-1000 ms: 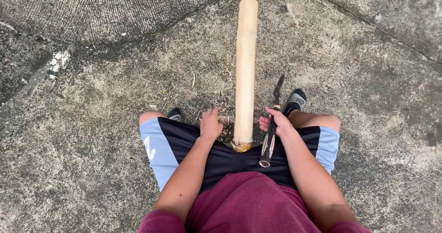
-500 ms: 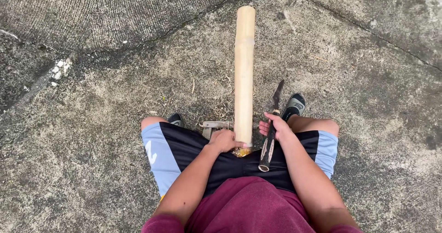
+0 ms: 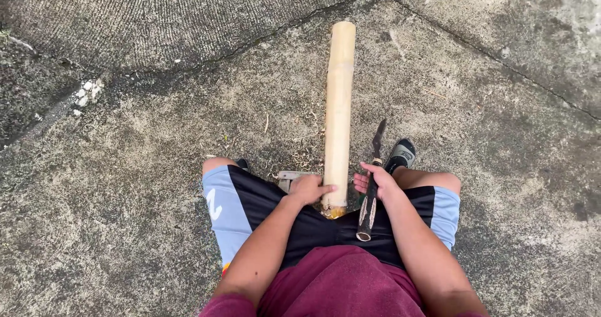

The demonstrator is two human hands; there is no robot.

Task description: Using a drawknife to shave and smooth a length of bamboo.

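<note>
One slip risk: left hand (image 3: 310, 189) grasping the bamboo pole (image 3: 339, 113) sits near the knife (image 3: 372, 185) clenched in the right hand (image 3: 374, 182).

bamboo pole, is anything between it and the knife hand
Nothing visible stands between them. The right hand grips the knife just right of the bamboo pole, with only a narrow strip of bare concrete ground and shorts in the gap. The left hand already rests on the pole's near end from the other side.
</note>
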